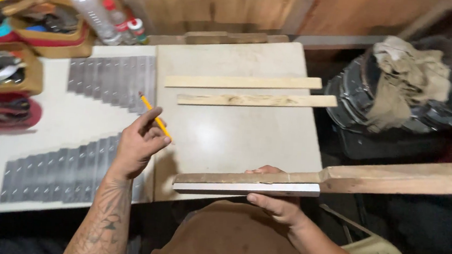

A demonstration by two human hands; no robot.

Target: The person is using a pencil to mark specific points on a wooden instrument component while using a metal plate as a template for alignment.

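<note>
Two hands over a pale board (236, 138) lying on a white table (49, 124); head view only. Left hand (139, 144), forearm tattooed, raised above board's left edge, fingers curled shut around a yellow pencil (155, 116), tip pointing up and away from the body. Right hand (277, 198) at board's near edge, closed on a long wood strip (248, 183): thumb on near side, fingertips showing over far side. Strip lies roughly level along that edge, white face toward camera, brown face up. Right of board, strip's end meets a wider brown plank (410, 178) running off frame; joint not clear. Two lighter slats (243, 82) (257, 100) rest flat on board's far half, parallel, just apart. Left of board, two rows of grey metal plates (112, 78) (58, 170) on table. Beyond board's far-left corner, clear bottles (93, 10). Right of board, off table, crumpled tan cloth (407, 79) on dark round object.
</note>
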